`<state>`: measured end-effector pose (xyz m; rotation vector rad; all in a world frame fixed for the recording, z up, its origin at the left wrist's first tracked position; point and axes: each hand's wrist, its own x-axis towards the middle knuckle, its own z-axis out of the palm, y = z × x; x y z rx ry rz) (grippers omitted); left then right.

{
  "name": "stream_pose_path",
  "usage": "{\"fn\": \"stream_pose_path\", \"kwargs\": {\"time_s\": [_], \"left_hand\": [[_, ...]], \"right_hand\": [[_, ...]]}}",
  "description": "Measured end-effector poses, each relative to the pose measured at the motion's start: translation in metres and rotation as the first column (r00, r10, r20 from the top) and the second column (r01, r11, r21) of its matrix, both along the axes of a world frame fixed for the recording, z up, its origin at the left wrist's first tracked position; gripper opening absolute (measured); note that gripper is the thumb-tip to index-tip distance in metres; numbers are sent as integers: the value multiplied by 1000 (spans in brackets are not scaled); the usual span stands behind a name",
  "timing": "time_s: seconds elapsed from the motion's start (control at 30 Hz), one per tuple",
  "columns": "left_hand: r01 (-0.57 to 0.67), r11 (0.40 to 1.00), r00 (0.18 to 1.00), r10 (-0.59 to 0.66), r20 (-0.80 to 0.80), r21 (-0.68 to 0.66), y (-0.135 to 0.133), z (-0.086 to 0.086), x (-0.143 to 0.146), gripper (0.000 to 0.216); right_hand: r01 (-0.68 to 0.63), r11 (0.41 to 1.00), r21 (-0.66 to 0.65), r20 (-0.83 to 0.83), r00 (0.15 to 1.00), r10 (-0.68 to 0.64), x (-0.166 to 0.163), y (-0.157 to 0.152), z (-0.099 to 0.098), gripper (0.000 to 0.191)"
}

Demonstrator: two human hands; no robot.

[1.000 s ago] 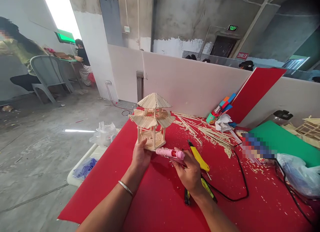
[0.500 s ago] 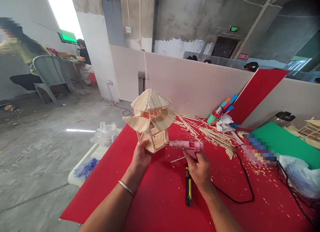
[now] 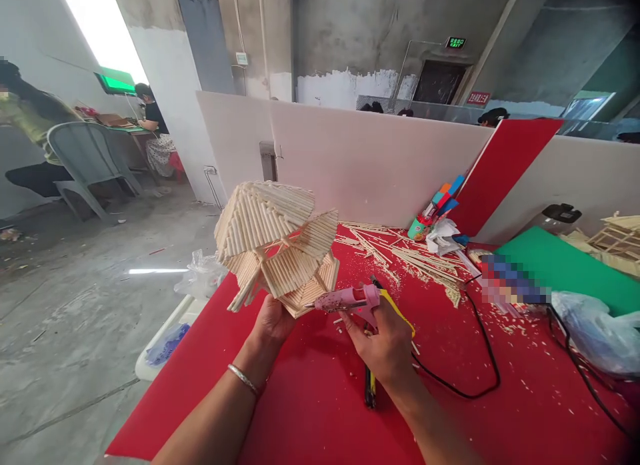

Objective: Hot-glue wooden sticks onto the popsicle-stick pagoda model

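My left hand [image 3: 274,321] is closed round the lower part of a model pavilion [image 3: 267,218] built of thin wooden sticks, with two tiers of roof. The model leans over to the left and its base edge faces right. In my right hand [image 3: 383,338] is a pink hot glue gun [image 3: 350,299], its nozzle pointing left at the rim of the base. Whether the tip touches the base I cannot tell. Beneath my right hand lies a black and yellow tool [image 3: 370,385], partly hidden, on the red tabletop [image 3: 310,411].
Loose sticks [image 3: 400,255] and shavings lie at the back of the table. Beyond them are a green can of markers [image 3: 420,226], a green board [image 3: 560,265] and a plastic bag [image 3: 600,331]. A black cord [image 3: 493,358] loops at right. A white bin [image 3: 150,358] stands left.
The pavilion has gone from upright to tilted left and towards me. The glue gun has moved left with it, still at the base. My view has shifted slightly right.
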<state>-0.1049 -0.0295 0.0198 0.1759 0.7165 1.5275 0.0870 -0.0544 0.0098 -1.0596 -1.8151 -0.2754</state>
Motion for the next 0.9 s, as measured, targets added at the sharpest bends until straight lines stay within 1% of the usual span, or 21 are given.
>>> {"fn": "stream_pose_path", "kwargs": {"time_s": [0.13, 0.23, 0.33, 0.43, 0.57, 0.7, 0.83, 0.9], "left_hand": [[-9, 1000, 1000, 9, 17, -2, 0, -3, 0, 53], [-2, 1000, 1000, 2, 18, 4, 1, -9, -1, 48], [14, 998, 1000, -14, -12, 67, 0, -12, -1, 42], [21, 988, 998, -13, -57, 151, -2, -9, 1, 35], [-13, 980, 991, 39, -128, 198, -3, -1, 4, 31], [12, 979, 985, 23, -173, 203, -3, 4, 4, 30], [46, 983, 987, -17, -160, 179, -3, 6, 5, 27], [41, 985, 989, -17, -145, 165, -4, 5, 5, 27]], "right_hand": [[39, 998, 43, 66, 997, -42, -3, -3, -3, 23], [43, 998, 35, 86, 995, -46, -4, -5, -3, 28], [55, 998, 33, 101, 993, -58, -3, -5, -2, 34], [63, 998, 28, 111, 992, -66, -3, -5, -3, 34], [34, 999, 23, 103, 994, -36, -4, -5, -3, 33], [24, 999, 32, 91, 995, -27, -5, -6, -2, 31], [19, 999, 43, 87, 996, -23, -5, -6, 0, 30], [23, 998, 52, 92, 995, -27, -5, -6, 0, 30]]}}
